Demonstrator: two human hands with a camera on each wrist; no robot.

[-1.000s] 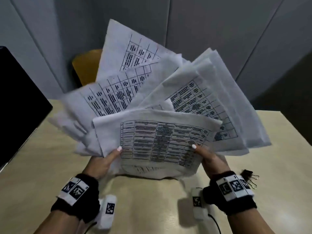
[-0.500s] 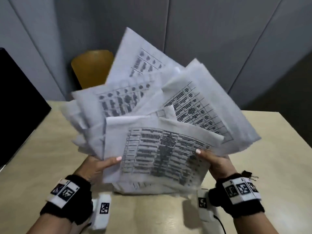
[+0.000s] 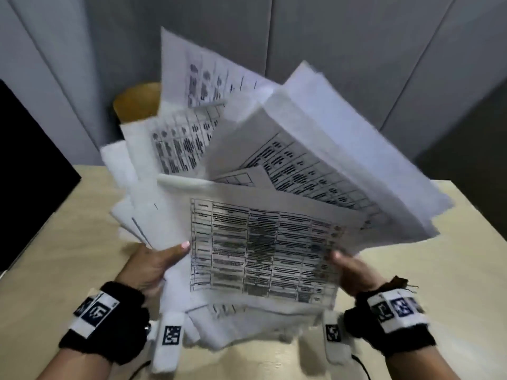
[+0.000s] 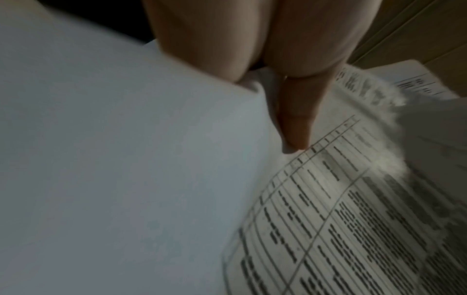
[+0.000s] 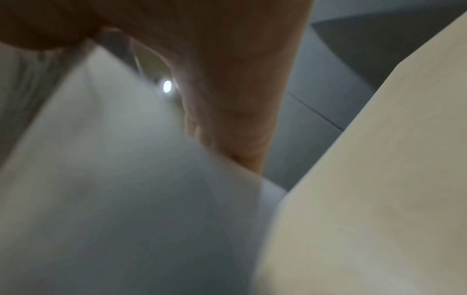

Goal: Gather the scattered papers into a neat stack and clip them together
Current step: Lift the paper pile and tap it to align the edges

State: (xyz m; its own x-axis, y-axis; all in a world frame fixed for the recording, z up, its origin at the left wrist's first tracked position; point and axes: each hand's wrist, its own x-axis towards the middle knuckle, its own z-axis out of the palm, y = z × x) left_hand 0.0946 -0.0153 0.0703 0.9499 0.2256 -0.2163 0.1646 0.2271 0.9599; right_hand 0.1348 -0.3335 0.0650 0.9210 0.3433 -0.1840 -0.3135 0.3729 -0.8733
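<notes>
Left hand: the left hand [image 3: 153,266] gripped the near-left edge of the papers [image 3: 263,250], its thumb [image 3: 179,249] lying on top of the front sheet; the fingers were hidden behind the sheets.
Left wrist view: the thumb [image 4: 295,127] pressed flat on a printed sheet [image 4: 353,219], with a blank sheet [image 4: 113,159] just to its left.
Right hand: the right hand [image 3: 354,272] gripped the near-right edge of the same bundle, thumb on top; the other fingers were hidden under the paper.
Right wrist view: one finger [image 5: 240,119] ran along the underside of a pale sheet [image 5: 126,199]; the picture was blurred and showed little more.
Papers: a loose, uneven fan held up between the two hands, raised off the table [image 3: 68,256]; the sheets spread away from the hands at different angles, upper edges well apart. The front sheet carried a printed grid; the text was too blurred to read.
Clip: a dark binder clip [image 3: 402,281] lay on the table just beyond the right wrist, mostly hidden by the wristband [image 3: 395,311], apart from the papers.
Beyond the hands: an orange-brown chair back [image 3: 137,105] showed past the fan's left side, in front of grey wall panels [image 3: 356,50].
Left of the left hand: a black panel [image 3: 30,165] stood at the table's edge.
</notes>
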